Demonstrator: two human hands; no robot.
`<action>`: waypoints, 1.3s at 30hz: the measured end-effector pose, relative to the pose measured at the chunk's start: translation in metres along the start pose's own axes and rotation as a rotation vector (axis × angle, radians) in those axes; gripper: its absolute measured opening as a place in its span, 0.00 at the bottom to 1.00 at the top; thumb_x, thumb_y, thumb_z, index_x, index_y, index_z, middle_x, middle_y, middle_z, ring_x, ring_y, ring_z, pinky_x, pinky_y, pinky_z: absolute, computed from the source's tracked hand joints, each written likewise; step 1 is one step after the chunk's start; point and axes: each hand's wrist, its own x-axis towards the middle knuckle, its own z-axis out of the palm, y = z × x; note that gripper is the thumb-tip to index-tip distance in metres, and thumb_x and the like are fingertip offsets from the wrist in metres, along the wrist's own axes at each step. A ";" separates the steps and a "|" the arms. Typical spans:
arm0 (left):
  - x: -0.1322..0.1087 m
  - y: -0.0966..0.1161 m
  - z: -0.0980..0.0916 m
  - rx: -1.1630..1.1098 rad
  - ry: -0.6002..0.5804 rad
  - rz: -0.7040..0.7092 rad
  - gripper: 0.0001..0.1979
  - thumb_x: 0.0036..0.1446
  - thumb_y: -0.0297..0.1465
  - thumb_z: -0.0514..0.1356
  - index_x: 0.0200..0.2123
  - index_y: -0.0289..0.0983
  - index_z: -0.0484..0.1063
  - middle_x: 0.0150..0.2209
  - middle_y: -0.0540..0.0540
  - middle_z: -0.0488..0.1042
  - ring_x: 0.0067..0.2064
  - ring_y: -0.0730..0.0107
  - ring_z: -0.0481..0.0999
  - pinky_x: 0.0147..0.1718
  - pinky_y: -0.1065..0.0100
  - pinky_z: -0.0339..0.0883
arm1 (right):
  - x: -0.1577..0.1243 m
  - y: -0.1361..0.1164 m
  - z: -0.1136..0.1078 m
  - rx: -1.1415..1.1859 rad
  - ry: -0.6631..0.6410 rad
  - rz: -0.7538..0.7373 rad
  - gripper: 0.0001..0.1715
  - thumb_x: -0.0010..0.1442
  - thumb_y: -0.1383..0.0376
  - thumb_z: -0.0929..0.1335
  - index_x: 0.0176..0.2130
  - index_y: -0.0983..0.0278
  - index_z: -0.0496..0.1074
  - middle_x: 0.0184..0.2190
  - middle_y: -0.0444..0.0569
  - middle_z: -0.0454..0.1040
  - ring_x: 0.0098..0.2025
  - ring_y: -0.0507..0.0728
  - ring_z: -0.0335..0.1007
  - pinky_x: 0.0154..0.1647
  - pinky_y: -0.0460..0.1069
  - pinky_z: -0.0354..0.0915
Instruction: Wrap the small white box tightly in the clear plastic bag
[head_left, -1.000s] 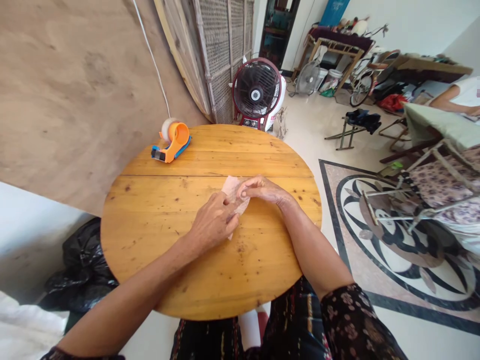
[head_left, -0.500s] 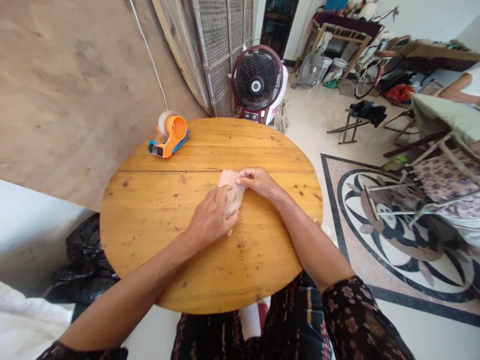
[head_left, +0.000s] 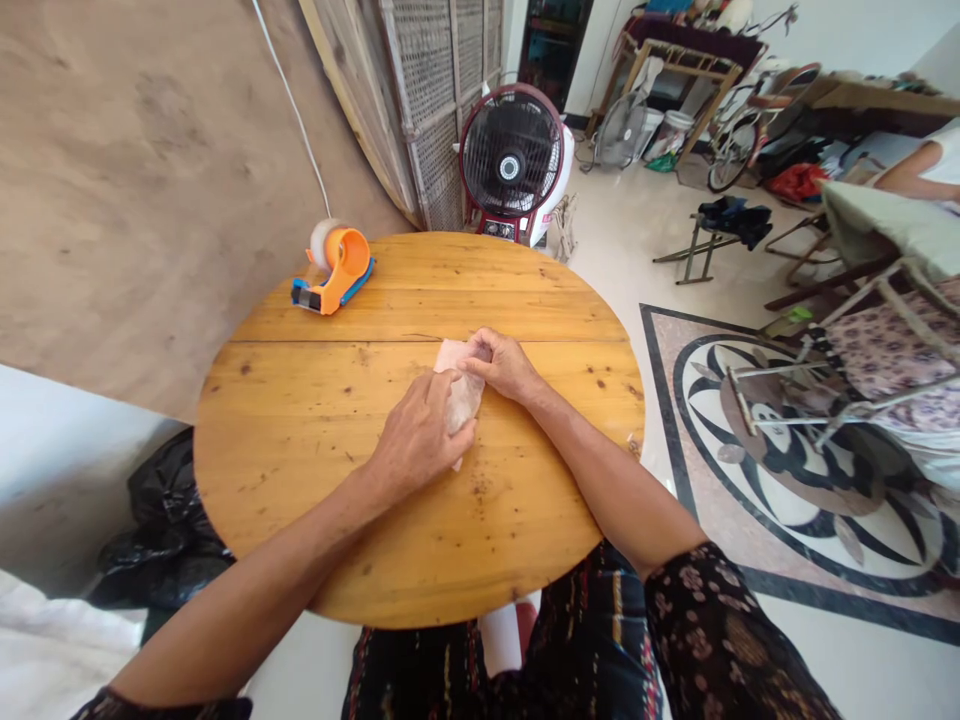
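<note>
A small pale pink packet [head_left: 464,402] with a crinkled, translucent plastic layer lies on the round wooden table [head_left: 300,450]. My left hand [head_left: 420,430] rests over its left side, with the thumb along the lower edge and the fingers bent over the top, gripping it. At the upper right of the packet, my right hand [head_left: 505,365] has thumb and forefinger closed on the plastic edge. Part of the packet is hidden under my left fingers, and what is inside cannot be made out.
An orange and blue tape dispenser [head_left: 337,272] with a tape roll stands at the table's back left. Behind the table is a dark red fan [head_left: 510,150]. A black plastic bag [head_left: 169,510] lies at the left. Another person's arm [head_left: 911,175] shows at the far right.
My right hand has shifted slightly left over the packet, drawing the plastic edge inward with its fingers more curled. My left hand stays nearly in place.
</note>
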 end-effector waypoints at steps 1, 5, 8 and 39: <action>0.000 0.000 0.000 -0.003 0.003 -0.003 0.24 0.51 0.32 0.62 0.51 0.36 0.60 0.46 0.39 0.71 0.45 0.57 0.74 0.41 0.58 0.71 | 0.000 -0.001 0.000 -0.005 0.006 0.005 0.14 0.49 0.59 0.71 0.34 0.63 0.66 0.25 0.39 0.66 0.27 0.50 0.57 0.30 0.46 0.55; 0.000 0.000 0.000 -0.023 0.008 -0.004 0.24 0.51 0.32 0.62 0.51 0.36 0.60 0.46 0.39 0.70 0.45 0.57 0.73 0.40 0.60 0.71 | -0.002 -0.005 0.000 -0.010 -0.003 0.050 0.29 0.51 0.63 0.70 0.52 0.63 0.63 0.24 0.37 0.65 0.26 0.51 0.58 0.31 0.47 0.56; -0.001 0.000 0.000 -0.038 0.018 -0.004 0.24 0.51 0.31 0.62 0.51 0.37 0.60 0.46 0.40 0.69 0.44 0.59 0.73 0.40 0.60 0.71 | -0.003 -0.007 -0.001 -0.034 0.005 0.060 0.42 0.51 0.64 0.70 0.61 0.65 0.56 0.22 0.36 0.63 0.25 0.51 0.58 0.31 0.47 0.55; -0.002 0.000 -0.015 0.001 -0.092 0.176 0.11 0.52 0.29 0.57 0.34 0.34 0.79 0.39 0.39 0.66 0.41 0.58 0.66 0.41 0.56 0.68 | -0.002 -0.002 0.009 0.482 -0.046 0.223 0.20 0.42 0.54 0.74 0.29 0.64 0.68 0.24 0.41 0.68 0.26 0.50 0.61 0.28 0.46 0.60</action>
